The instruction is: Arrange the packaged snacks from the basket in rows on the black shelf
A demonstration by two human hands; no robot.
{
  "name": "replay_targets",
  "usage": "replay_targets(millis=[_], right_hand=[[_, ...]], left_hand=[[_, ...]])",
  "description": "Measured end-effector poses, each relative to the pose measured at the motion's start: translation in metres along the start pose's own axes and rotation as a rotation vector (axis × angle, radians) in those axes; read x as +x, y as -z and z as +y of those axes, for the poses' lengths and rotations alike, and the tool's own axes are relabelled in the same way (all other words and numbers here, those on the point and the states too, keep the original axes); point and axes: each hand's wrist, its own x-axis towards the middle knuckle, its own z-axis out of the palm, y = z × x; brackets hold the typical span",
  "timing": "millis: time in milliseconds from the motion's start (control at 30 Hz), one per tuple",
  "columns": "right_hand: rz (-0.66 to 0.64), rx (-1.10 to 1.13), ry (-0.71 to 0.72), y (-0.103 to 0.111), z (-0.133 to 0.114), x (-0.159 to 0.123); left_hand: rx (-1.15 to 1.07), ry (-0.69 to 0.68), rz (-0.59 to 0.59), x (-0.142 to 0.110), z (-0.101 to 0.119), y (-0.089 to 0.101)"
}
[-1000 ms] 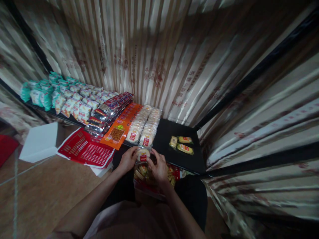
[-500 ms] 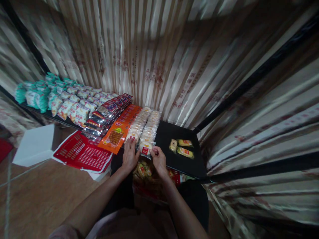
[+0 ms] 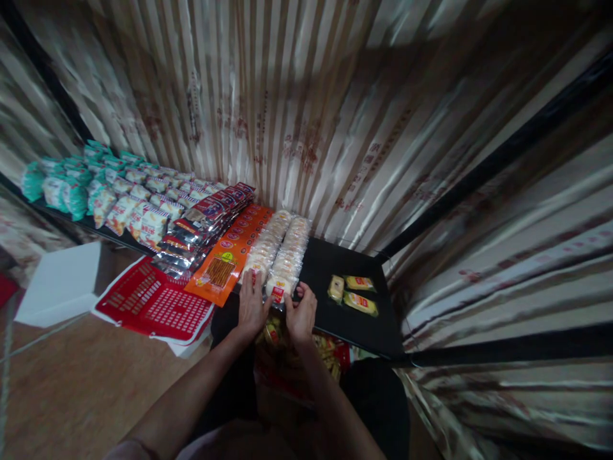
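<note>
Two rows of clear-wrapped round rice crackers, a left row [image 3: 266, 239] and a right row [image 3: 293, 246], lie side by side on a black shelf [image 3: 318, 259]. My left hand [image 3: 251, 306] rests with its fingers stretched over the front of the left row, its thumb by the right row's front packet. That front cracker packet [image 3: 276, 286] has a red and yellow label. My right hand [image 3: 301, 313] is at its right corner, thumb against the near edge and fingers bent beside it, apart from the thumb. Below the shelf edge are yellow-wrapped snacks [image 3: 274, 333], partly hidden by my arms.
Three yellow snack packets [image 3: 360, 303] lie on the right of the shelf. Left of the crackers are an orange bag [image 3: 225, 259], dark silver bags [image 3: 191, 233], white bags [image 3: 146, 220] and green bags [image 3: 67, 191]. A red basket [image 3: 153, 300] and white box [image 3: 60, 281] stand lower left.
My right hand has moved slightly left and its pinch on the front packet's corner has loosened, thumb now at the near edge. My left hand stays on the left row. The view shifted slightly.
</note>
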Motion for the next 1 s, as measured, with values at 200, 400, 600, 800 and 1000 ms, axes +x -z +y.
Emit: replay_targets(millis=[200, 400, 600, 800, 1000], right_hand=[[-0.027, -0.254, 0.449, -0.002, 0.006, -0.007], [-0.108, -0.222, 0.391, -0.013, 0.021, -0.003], [-0.151, -0.247, 0.310, -0.016, 0.019, 0.002], [-0.123, -0.330, 0.281, -0.021, 0.016, 0.001], [-0.100, -0.385, 0.272, -0.023, 0.014, 0.003]], left_hand=[[-0.033, -0.026, 0.015, -0.002, -0.003, -0.002], [-0.003, -0.021, 0.042, 0.002, -0.003, -0.004], [-0.020, -0.008, 0.069, 0.004, -0.003, -0.005], [-0.120, 0.009, 0.135, 0.004, -0.006, -0.007], [-0.065, -0.045, 0.175, 0.005, -0.004, -0.013]])
